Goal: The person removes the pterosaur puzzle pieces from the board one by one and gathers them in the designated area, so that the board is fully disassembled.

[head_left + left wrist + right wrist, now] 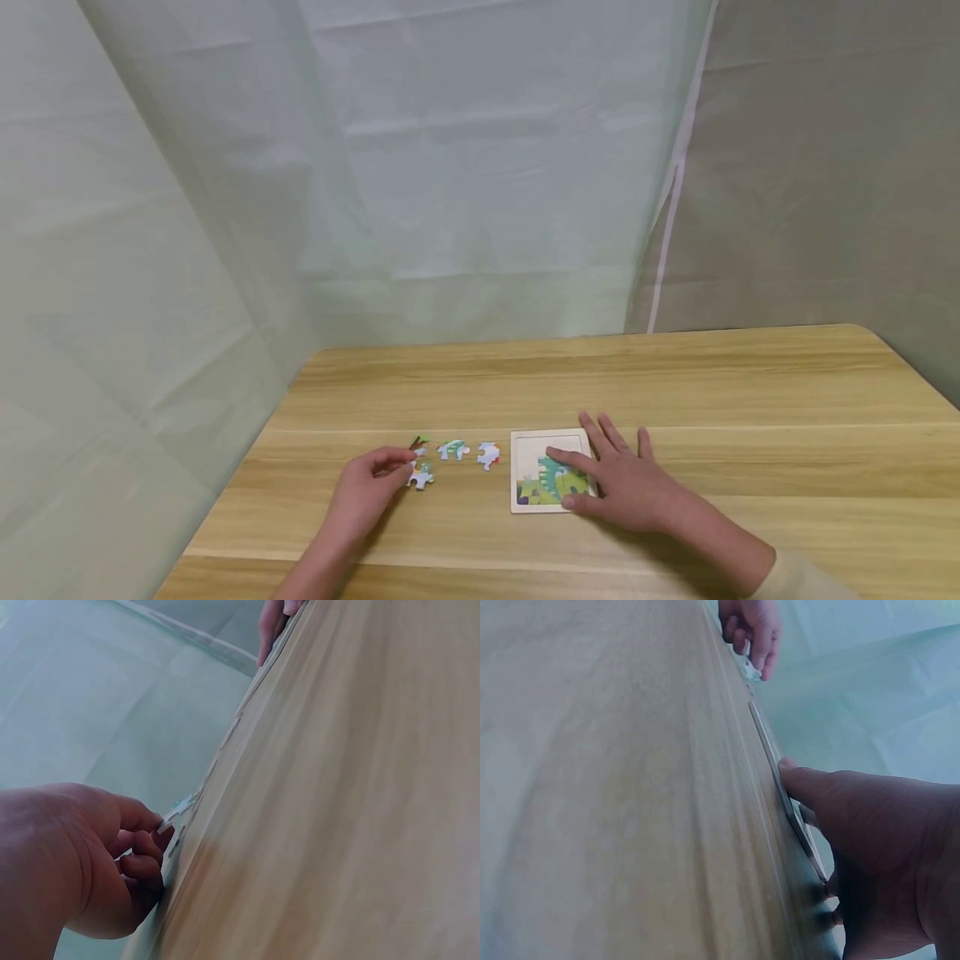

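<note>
My left hand [369, 487] pinches a jigsaw piece [421, 477] between thumb and fingers; in the left wrist view this piece [178, 812] is tilted up off the table. Spread fingers of my right hand [628, 483] rest over the right side of a square puzzle board [527, 437] with a pale wooden frame. Inside the frame, the lower part shows a green dinosaur picture [551, 479], while the upper part is bare wood. My right thumb lies on the frame's lower edge. The fingers hide the board's right side.
Between the left hand and the board lie two loose jigsaw pieces, one with a green shape [453, 450] and one pale blue with red [488, 455]. Another piece [420, 442] is partly hidden behind the left fingers. Everything sits on a wood-grain table [465, 383], with pale cloth [480, 167] hanging behind.
</note>
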The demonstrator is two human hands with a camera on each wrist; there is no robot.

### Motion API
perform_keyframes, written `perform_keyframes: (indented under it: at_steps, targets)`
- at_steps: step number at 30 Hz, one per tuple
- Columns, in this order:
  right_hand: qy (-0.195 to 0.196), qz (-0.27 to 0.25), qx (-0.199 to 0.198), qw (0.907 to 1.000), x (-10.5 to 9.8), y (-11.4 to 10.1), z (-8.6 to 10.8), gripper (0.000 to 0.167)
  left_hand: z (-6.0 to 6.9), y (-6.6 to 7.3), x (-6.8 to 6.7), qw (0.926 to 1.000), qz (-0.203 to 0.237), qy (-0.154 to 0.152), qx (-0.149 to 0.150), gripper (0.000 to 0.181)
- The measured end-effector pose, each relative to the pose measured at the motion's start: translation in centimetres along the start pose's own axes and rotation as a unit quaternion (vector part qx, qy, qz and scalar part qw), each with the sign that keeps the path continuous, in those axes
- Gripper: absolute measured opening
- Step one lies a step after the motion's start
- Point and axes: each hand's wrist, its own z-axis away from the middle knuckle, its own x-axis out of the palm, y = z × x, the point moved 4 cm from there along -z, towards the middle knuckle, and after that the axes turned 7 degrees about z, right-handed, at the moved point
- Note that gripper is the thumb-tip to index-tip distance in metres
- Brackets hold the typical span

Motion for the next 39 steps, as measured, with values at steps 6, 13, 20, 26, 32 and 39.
perform_keyframes:
  at_steps: [6,13,20,26,32,39]
  targets:
    - [-0.001,0.0,-0.002,1.0,0.1,0.1,0.0,0.062,-0.1,-0.2,-0.4,0.9998,-0.018,0.004,0.004,0.015]
    - [0.006,0.006,-0.008,0.9999,0.1,0.1,0.0,0.057,-0.3,-0.4,-0.5,0.9992,-0.039,0.004,-0.01,0.015]
    - [0.011,0.013,-0.011,0.9998,0.2,0.0,0.0,0.055,-0.2,-0.2,-0.7,0.9993,-0.031,0.012,0.014,0.024]
    - [0.007,0.004,-0.006,0.9999,0.1,-0.1,0.0,0.063,0.0,0.4,-0.5,0.9992,-0.026,0.021,0.023,0.024]
    - [-0.007,0.005,0.007,0.9999,0.2,0.0,-0.1,0.068,0.2,1.2,0.9,0.9992,0.011,0.005,0.037,0.02]
    - [-0.009,0.011,0.008,0.9999,0.4,0.2,-0.2,0.068,0.1,2.1,3.6,0.9974,0.029,-0.034,0.057,0.017]
